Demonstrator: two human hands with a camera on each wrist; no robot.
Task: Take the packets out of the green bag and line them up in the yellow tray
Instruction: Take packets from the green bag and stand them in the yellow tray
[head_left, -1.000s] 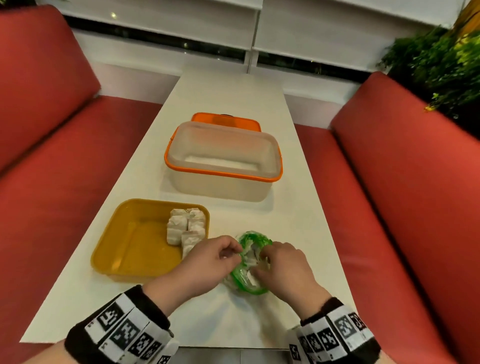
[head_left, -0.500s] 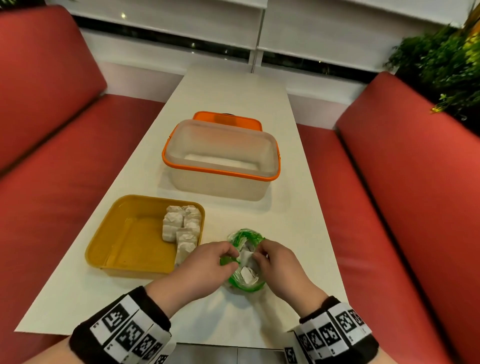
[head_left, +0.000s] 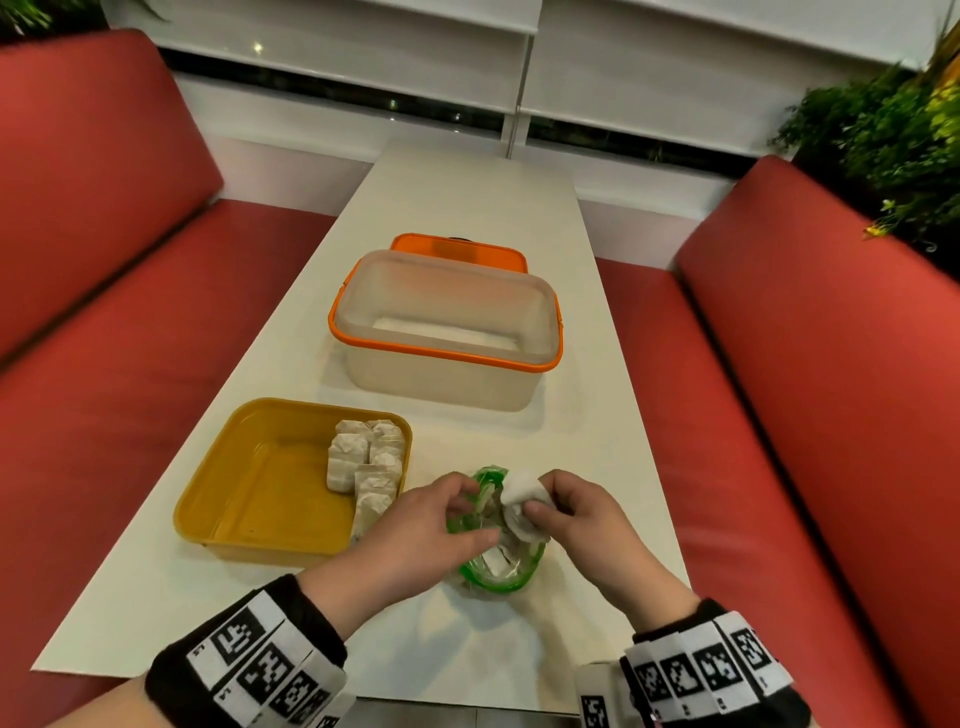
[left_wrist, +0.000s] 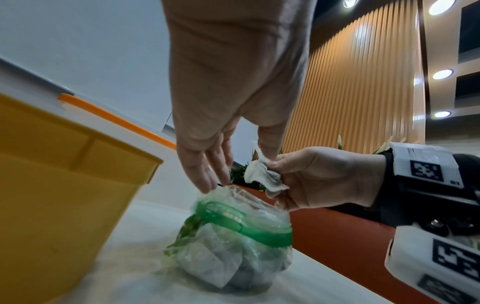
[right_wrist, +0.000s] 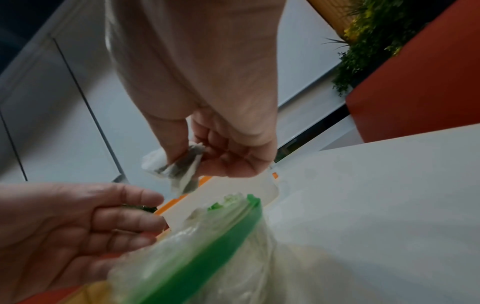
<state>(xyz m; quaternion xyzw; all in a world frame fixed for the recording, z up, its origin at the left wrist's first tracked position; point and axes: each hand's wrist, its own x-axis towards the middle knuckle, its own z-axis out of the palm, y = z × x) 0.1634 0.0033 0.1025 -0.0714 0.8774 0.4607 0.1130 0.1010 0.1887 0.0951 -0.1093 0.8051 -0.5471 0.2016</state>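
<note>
The green-rimmed clear bag (head_left: 493, 569) stands on the white table (head_left: 597, 467), with more packets inside it. My left hand (head_left: 460, 501) holds the bag's rim on its left side, fingers on the plastic edge (left_wrist: 207, 188). My right hand (head_left: 537, 509) pinches a crumpled white packet (head_left: 519, 496) just above the bag's mouth; the packet (left_wrist: 262, 178) is clear of the bag (left_wrist: 233, 236). In the right wrist view the packet (right_wrist: 179, 170) hangs from thumb and fingers over the green band (right_wrist: 207, 236). The yellow tray (head_left: 260, 499) lies left of the bag, with several packets (head_left: 369, 462) along its right side.
A clear tub with an orange rim (head_left: 447, 332) stands beyond the tray and bag, its orange lid (head_left: 457, 249) behind it. Red bench seats (head_left: 810, 415) flank the narrow table. A plant (head_left: 883, 130) is at the far right.
My right hand has pulled a white packet up out of the bag's mouth, where its fingers were before. The left hand stays on the bag's rim.
</note>
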